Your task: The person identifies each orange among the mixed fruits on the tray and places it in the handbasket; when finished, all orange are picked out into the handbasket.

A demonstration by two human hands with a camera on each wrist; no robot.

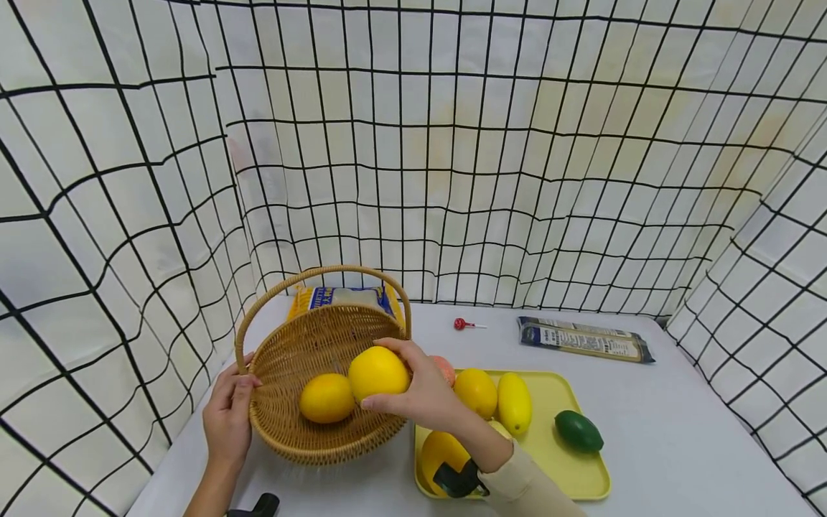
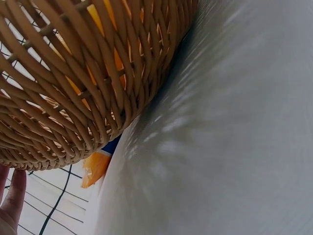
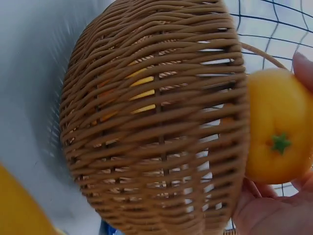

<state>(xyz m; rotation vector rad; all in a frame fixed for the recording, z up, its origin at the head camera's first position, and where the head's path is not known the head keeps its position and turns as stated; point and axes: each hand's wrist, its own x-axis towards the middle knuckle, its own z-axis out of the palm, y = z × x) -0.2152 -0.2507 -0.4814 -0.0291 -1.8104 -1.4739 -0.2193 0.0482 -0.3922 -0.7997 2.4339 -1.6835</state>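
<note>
A brown wicker basket [image 1: 304, 345] with an arched handle stands tilted, its opening toward me. My left hand [image 1: 229, 409] grips its left rim near the foot of the handle, thumb on the inside. Inside lies an oval yellow-orange fruit [image 1: 326, 398]. An orange [image 1: 379, 375], with a green star-shaped stem mark in the right wrist view, is held by my right hand [image 1: 423, 384] over the basket's right side. Fingers curve over its top and the thumb sits below. In the left wrist view, fingers [image 2: 13, 196] touch the woven wall [image 2: 98, 83].
Right of the basket, a yellow tray [image 1: 549, 474] carries another orange [image 1: 476, 393], a long yellow fruit [image 1: 515, 403], a dark green fruit [image 1: 578, 431] and more fruit partly behind my right arm. Farther back lie a yellow-blue bag [image 1: 345, 296], a red lollipop [image 1: 460, 324] and a long packet [image 1: 584, 339].
</note>
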